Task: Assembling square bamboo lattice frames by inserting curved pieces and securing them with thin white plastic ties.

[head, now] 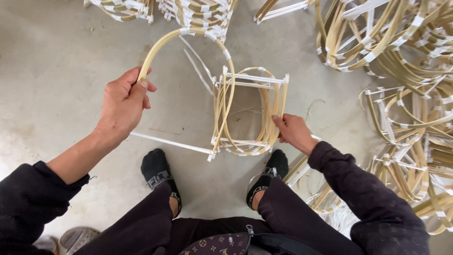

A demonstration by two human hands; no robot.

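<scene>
Two bare hands work on one small box-shaped frame of pale bent cane strips bound with white tape [247, 113], which sits upright on the grey concrete floor [56, 71] just ahead of the person's feet. The right hand [293, 132] is closed on the frame's right side, fingers curled around the cane loops near the lower corner. The left hand [123, 101] is held up and to the left of the frame, thumb pressed against curled fingers, pinching the free end of a long arched strip of yellow cane [188, 35]. That strip curves up and over from the left hand and comes down into the frame's near-left corner.

One loose white strip [167, 142] lies flat on the floor, running from below the left wrist to the frame's bottom-left corner. Both feet in black socks [158, 170] stand on the floor on either side below the frame.

Several stacks of similar taped cane frames [401, 56] lie along the top and right edges of the view, well apart from the left hand and near the right arm.
</scene>
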